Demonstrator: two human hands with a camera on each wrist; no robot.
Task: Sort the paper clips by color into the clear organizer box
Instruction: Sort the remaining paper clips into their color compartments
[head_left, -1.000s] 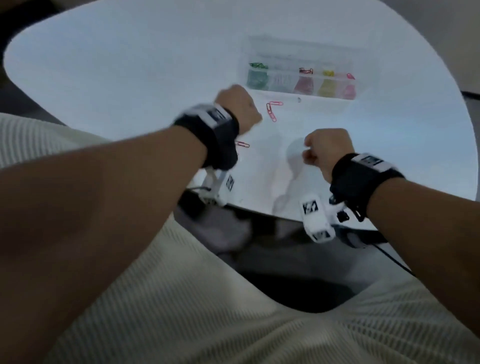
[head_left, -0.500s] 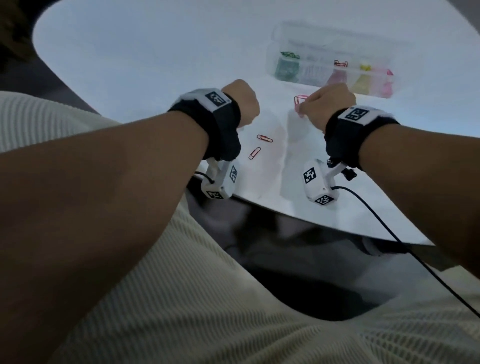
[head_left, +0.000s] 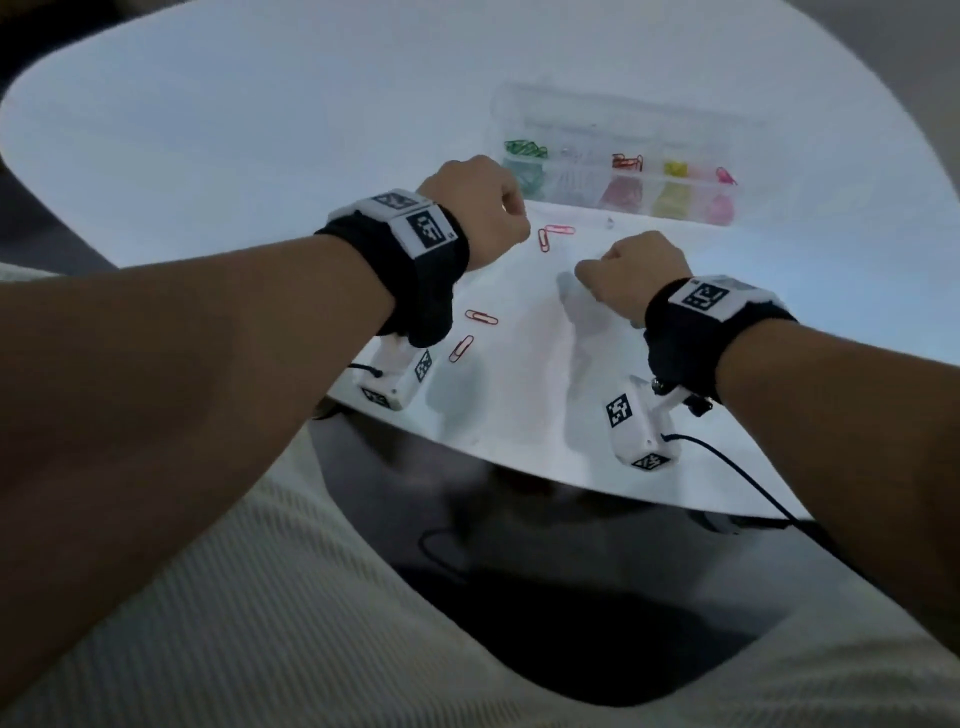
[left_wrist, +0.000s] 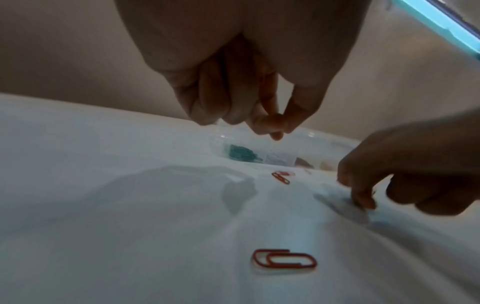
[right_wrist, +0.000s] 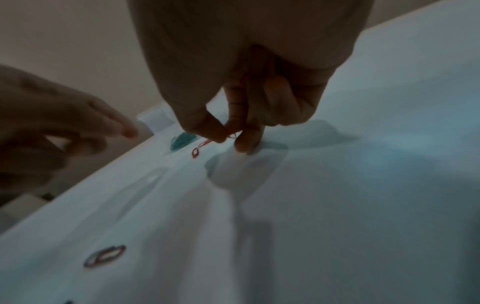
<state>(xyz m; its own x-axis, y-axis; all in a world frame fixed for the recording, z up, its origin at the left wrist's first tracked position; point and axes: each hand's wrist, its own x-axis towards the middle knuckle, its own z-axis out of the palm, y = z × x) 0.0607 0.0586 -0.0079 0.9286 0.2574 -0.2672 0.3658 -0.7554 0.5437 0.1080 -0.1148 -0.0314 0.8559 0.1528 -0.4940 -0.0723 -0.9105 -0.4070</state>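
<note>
Both hands are hovering over the white table (head_left: 260, 130), knuckles up. The right hand (head_left: 636, 270) has its thumb and forefinger pinched on what looks like a red paper clip (right_wrist: 232, 134), down close to the tabletop; it's blurry from the wrist camera, so I only catch a red sliver poking out between the fingertips. The left hand (head_left: 475, 210) is curled up, thumb tip meeting the forefinger, and I honestly can't tell if there's anything in that pinch.

Four more red clips are loose on the table: two lying in a V (head_left: 551, 236) just to the right of the left hand, between it and the box, and two more (head_left: 472, 332) nearer the table edge, beside the left wrist.

The clear organizer box (head_left: 621, 117) sits further back on the table, past both hands. Going left to right its compartments hold green clips (head_left: 524, 149), some pale or silvery ones that are hard to make out, red ones (head_left: 627, 162), yellow ones (head_left: 675, 169) and pink ones (head_left: 725, 175).
</note>
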